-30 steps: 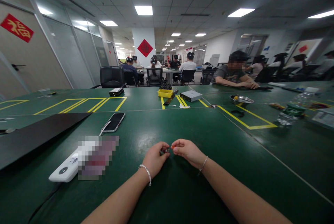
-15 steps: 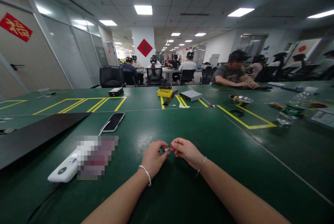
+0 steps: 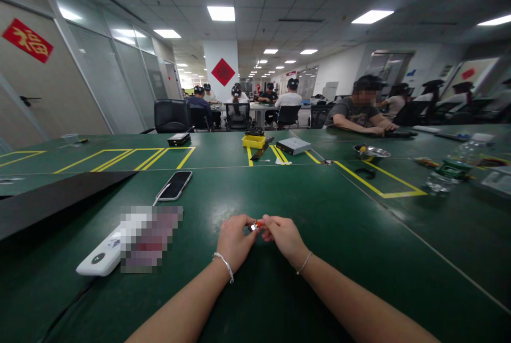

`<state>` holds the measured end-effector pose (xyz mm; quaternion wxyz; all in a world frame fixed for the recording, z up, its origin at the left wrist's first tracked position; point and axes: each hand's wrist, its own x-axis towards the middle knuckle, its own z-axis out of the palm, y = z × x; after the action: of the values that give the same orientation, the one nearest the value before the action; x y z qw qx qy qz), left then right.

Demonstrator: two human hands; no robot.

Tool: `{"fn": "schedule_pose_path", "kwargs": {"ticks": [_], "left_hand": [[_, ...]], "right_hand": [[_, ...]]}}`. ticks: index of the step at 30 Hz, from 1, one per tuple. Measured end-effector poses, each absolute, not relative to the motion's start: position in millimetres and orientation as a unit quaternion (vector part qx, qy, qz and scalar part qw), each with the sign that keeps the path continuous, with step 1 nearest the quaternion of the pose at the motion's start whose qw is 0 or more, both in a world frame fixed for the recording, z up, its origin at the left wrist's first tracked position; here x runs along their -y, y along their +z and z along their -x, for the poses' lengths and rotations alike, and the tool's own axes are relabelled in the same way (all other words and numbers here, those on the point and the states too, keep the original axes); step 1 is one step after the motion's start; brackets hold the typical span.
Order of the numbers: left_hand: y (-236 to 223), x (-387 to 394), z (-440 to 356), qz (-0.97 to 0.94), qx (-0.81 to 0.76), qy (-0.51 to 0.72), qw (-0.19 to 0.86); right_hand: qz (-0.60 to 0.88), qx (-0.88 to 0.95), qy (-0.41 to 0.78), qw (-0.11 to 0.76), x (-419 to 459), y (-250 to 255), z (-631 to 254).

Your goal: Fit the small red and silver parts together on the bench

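Just above the green table point(image 3: 271, 194), my left hand point(image 3: 235, 236) has its fingers closed on a small shiny silver piece point(image 3: 253, 227), too small to name. My right hand point(image 3: 285, 235) pinches a small orange piece point(image 3: 258, 223) between thumb and fingers. The two pieces meet, or nearly so, between my fingertips; whether they are joined I cannot tell. My fingers cover part of both.
To the left lie a phone point(image 3: 174, 186) on a cable, a white device point(image 3: 98, 259) and a black panel point(image 3: 59, 202). Farther off stand a yellow tray point(image 3: 254, 142), a grey box point(image 3: 294, 146), a metal bowl point(image 3: 371, 152) and a bottle point(image 3: 447, 175). Across the table sits a person point(image 3: 355, 111).
The orange piece has come over to the silver piece in my left hand and more of it shows. My right hand has turned slightly; my left hand has hardly moved.
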<state>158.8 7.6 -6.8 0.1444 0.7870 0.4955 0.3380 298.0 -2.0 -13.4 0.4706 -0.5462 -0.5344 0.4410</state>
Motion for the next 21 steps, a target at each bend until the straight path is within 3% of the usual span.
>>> {"fn": "schedule_pose_path", "kwargs": {"ticks": [6, 14, 18, 21], "left_hand": [[-8.5, -9.2, -156.3, -0.783, -0.513, 0.331, 0.121], [-12.3, -9.0, -161.3, -0.797, -0.498, 0.32, 0.121], [-14.7, -12.4, -156.8, -0.805, -0.488, 0.308, 0.138], [-17.7, -15.7, -152.7, -0.813, -0.493, 0.278, 0.138]], "right_hand": [[0.567, 0.596, 0.382, 0.421, 8.6, -9.7, -294.4], [0.55, 0.563, 0.437, 0.435, -3.1, -13.9, -297.9], [0.615, 0.565, 0.303, 0.459, -18.3, 0.0, -339.9], [0.739, 0.53, 0.111, 0.402, -24.8, 9.6, -399.1]]}}
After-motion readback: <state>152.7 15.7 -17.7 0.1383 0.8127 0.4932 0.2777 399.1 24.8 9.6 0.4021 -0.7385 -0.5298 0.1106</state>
